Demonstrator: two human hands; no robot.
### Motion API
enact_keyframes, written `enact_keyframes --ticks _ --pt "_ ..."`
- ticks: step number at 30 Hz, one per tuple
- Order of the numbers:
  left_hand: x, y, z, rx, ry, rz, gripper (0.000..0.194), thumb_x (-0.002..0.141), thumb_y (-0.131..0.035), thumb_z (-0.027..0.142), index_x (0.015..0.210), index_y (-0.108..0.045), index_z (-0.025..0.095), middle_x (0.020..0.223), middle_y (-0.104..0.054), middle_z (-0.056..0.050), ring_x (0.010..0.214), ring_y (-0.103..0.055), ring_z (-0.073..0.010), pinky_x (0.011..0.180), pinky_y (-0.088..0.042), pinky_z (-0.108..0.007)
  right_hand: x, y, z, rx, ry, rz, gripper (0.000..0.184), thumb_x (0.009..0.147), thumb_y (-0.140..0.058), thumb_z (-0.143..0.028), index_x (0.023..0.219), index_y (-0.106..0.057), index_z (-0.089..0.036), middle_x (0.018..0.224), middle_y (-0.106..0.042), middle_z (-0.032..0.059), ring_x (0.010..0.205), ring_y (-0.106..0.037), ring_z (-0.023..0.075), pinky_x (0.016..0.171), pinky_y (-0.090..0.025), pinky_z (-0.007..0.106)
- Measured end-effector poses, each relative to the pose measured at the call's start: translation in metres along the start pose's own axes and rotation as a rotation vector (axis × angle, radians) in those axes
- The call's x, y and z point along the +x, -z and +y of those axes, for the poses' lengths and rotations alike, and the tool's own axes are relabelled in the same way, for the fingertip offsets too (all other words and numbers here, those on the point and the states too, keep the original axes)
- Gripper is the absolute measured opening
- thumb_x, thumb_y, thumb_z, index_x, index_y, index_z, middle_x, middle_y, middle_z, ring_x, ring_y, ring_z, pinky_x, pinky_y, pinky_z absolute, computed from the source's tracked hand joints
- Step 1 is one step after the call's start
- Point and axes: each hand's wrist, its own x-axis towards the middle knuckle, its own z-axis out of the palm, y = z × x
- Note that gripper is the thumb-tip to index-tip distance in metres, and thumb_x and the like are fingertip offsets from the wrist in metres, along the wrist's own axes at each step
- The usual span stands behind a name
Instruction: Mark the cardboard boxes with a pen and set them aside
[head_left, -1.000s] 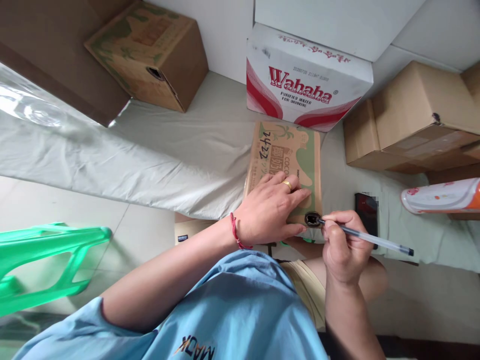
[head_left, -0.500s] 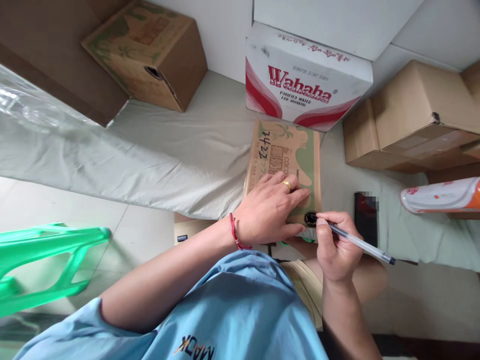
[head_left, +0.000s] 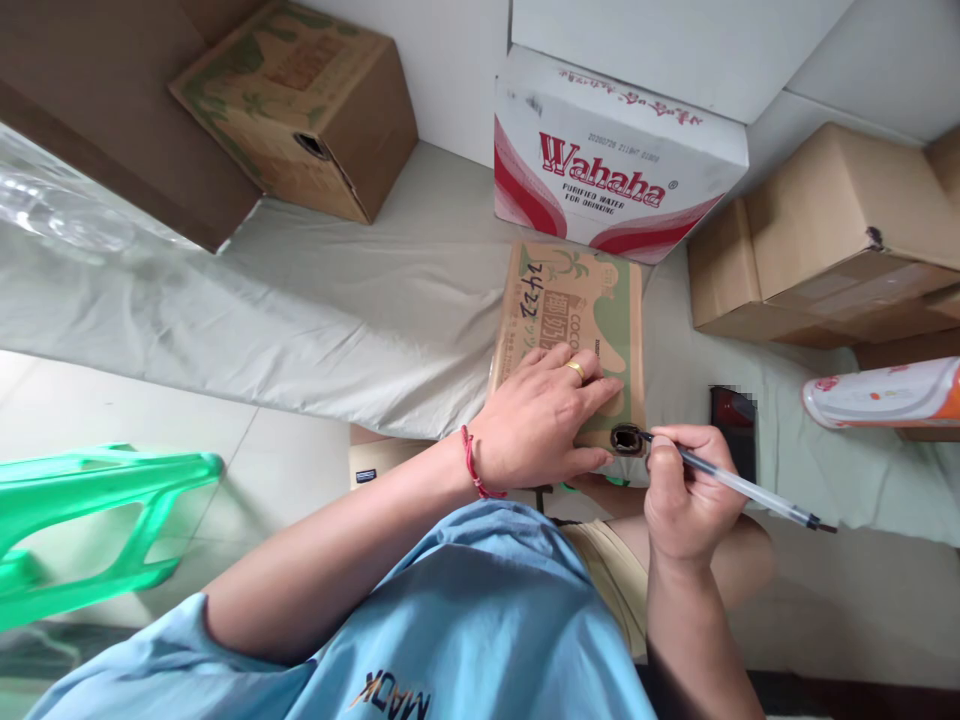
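A flat brown and green cardboard box (head_left: 544, 315) with a handwritten number lies on the cloth in front of me. My left hand (head_left: 547, 415) rests flat on it, fingers spread, wearing a gold ring and a red string bracelet. At the box's near right corner is a dark-ringed oval hole (head_left: 627, 440). My right hand (head_left: 690, 495) grips a clear-barrelled pen (head_left: 739, 485), its dark tip by the right edge of that hole. Whether the tip touches the cardboard I cannot tell.
Behind the box stands a white and red water carton (head_left: 607, 160). Brown boxes (head_left: 810, 220) are stacked at right, near a dark phone-like object (head_left: 733, 440) and a white-orange cylinder (head_left: 877, 392). A palm-printed carton (head_left: 300, 110) is at left, a green stool (head_left: 112, 530) on the floor.
My right hand has shifted slightly right with the pen, so its tip moved from the hole to its right side. The left hand stays on the box.
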Motion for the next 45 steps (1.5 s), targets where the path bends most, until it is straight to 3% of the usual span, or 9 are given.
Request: enact_keyframes --ticks 12,35,45 --pt "0.0 0.0 -0.001 0.009 0.004 -0.006 0.066 0.093 -0.084 0.059 0.144 -0.068 0.02 0.133 -0.068 -0.012 0.117 -0.058 -0.0327 0.103 -0.045 -0.046 0.004 0.004 -0.001 -0.056 -0.003 0.028 0.012 0.094 -0.069 -0.027 0.086 -0.073 -0.019 0.066 -0.061 -0.0028 0.053 -0.052 0.0115 0.051 -0.041 0.025" --pt "0.001 0.001 0.001 0.004 0.001 -0.005 0.063 0.092 -0.084 0.059 0.139 -0.07 0.019 0.131 -0.069 -0.013 0.115 -0.059 -0.0326 0.103 -0.046 -0.047 -0.001 0.012 -0.003 -0.026 0.02 -0.034 0.012 0.093 -0.069 -0.02 0.081 -0.072 -0.02 0.067 -0.063 -0.0036 0.055 -0.053 0.0105 0.054 -0.043 0.023" --pt "0.002 0.001 0.0 0.005 0.002 -0.01 0.063 0.092 -0.084 0.058 0.139 -0.071 0.019 0.131 -0.069 -0.012 0.116 -0.059 -0.0329 0.102 -0.046 -0.047 -0.006 0.013 -0.003 -0.005 -0.027 -0.065 0.014 0.095 -0.07 -0.028 0.084 -0.071 -0.02 0.065 -0.06 -0.0035 0.051 -0.053 0.0113 0.049 -0.042 0.024"
